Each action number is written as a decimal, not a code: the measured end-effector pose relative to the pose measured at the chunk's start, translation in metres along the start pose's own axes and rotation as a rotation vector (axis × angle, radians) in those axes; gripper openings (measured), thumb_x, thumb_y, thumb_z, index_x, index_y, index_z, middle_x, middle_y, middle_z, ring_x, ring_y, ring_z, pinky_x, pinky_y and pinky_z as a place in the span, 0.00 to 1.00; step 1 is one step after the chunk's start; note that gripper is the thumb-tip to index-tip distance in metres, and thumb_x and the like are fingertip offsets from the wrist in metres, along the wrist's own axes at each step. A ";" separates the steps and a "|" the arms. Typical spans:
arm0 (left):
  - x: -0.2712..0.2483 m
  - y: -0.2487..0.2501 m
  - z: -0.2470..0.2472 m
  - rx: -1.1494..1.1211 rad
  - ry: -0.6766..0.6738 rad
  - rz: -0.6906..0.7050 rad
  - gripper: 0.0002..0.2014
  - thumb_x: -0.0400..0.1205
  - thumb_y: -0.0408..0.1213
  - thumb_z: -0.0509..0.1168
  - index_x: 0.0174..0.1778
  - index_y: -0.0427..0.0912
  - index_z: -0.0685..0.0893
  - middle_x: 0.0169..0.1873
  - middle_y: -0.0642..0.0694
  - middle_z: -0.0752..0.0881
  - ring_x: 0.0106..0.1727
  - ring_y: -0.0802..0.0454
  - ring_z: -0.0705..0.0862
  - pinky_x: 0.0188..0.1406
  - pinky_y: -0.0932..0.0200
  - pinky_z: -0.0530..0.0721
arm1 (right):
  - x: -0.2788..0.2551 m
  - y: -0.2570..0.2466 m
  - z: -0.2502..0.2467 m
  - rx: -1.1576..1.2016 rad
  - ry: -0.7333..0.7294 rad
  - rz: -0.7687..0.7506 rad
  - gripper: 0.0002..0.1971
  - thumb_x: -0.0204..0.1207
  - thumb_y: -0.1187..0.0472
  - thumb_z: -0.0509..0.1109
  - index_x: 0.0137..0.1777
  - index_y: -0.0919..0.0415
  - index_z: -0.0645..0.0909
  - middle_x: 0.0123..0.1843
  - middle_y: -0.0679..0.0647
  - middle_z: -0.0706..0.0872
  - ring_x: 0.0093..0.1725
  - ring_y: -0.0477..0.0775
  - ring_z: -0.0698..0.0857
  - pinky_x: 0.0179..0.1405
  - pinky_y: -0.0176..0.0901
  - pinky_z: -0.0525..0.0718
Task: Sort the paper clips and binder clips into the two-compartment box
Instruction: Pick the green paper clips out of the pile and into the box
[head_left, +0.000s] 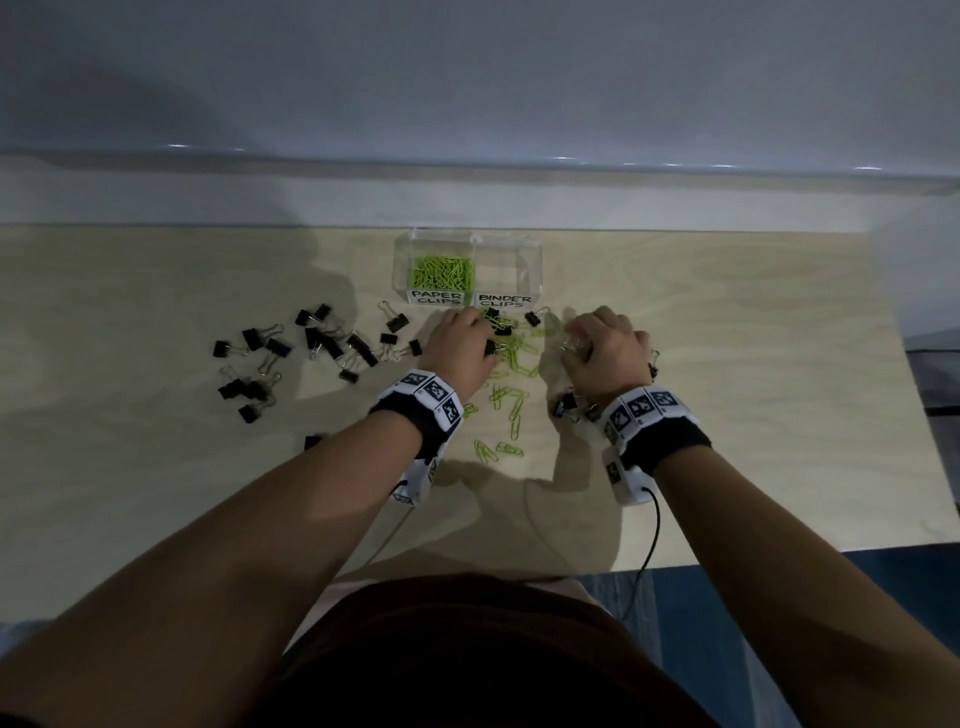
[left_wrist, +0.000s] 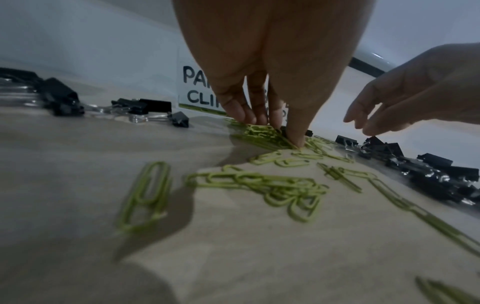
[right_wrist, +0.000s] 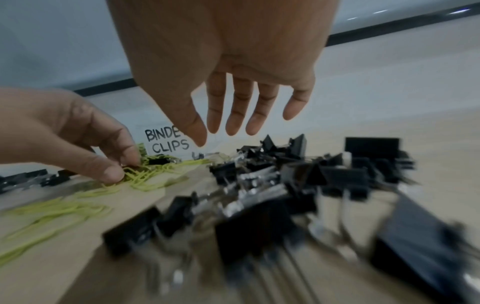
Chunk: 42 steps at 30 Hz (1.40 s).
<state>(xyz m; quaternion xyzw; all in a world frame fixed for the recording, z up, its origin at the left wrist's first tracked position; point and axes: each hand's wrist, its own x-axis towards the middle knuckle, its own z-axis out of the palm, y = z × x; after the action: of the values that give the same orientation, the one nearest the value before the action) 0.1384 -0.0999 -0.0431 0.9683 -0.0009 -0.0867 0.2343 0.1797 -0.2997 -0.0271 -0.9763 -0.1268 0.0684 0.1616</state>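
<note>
A clear two-compartment box (head_left: 535, 260) stands at the table's far side. Its compartment labelled PAPER CLIPS holds green paper clips (head_left: 441, 271); the one labelled BINDER CLIPS (right_wrist: 168, 142) looks empty. Loose green paper clips (head_left: 511, 364) (left_wrist: 259, 183) lie between my hands. My left hand (head_left: 460, 345) (left_wrist: 272, 131) is down on this pile, thumb and fingers pinching some clips, as the right wrist view shows (right_wrist: 114, 164). My right hand (head_left: 597, 348) (right_wrist: 233, 127) hovers with straight, spread fingers over a heap of black binder clips (right_wrist: 272, 181) and holds nothing.
Several more black binder clips (head_left: 317, 348) are scattered on the wooden table (head_left: 156, 493) to the left of my left hand. A few lie just in front of the box (head_left: 535, 316). A pale wall runs behind the table's far edge.
</note>
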 end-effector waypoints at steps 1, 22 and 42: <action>0.001 0.001 0.000 -0.013 0.009 -0.019 0.16 0.78 0.43 0.68 0.58 0.38 0.82 0.61 0.42 0.78 0.65 0.42 0.72 0.66 0.48 0.72 | 0.006 -0.003 -0.001 -0.005 -0.012 -0.020 0.15 0.69 0.57 0.70 0.56 0.54 0.81 0.53 0.51 0.81 0.55 0.58 0.78 0.58 0.58 0.71; -0.027 -0.025 -0.019 -0.352 0.191 0.033 0.07 0.80 0.36 0.65 0.53 0.40 0.81 0.46 0.49 0.78 0.45 0.56 0.76 0.45 0.69 0.75 | 0.035 -0.014 0.018 -0.057 -0.155 -0.023 0.07 0.76 0.56 0.64 0.44 0.58 0.81 0.51 0.53 0.77 0.53 0.58 0.75 0.53 0.57 0.72; 0.007 -0.004 -0.008 0.157 -0.034 0.212 0.27 0.79 0.23 0.61 0.76 0.39 0.67 0.75 0.42 0.70 0.74 0.42 0.67 0.73 0.50 0.68 | 0.015 -0.013 0.009 0.061 -0.026 0.119 0.02 0.71 0.58 0.69 0.42 0.55 0.80 0.48 0.51 0.79 0.53 0.58 0.76 0.53 0.54 0.65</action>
<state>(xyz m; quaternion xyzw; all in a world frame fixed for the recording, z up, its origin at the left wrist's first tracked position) 0.1466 -0.0928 -0.0395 0.9765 -0.1140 -0.0773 0.1659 0.1896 -0.2806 -0.0328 -0.9758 -0.0686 0.0943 0.1852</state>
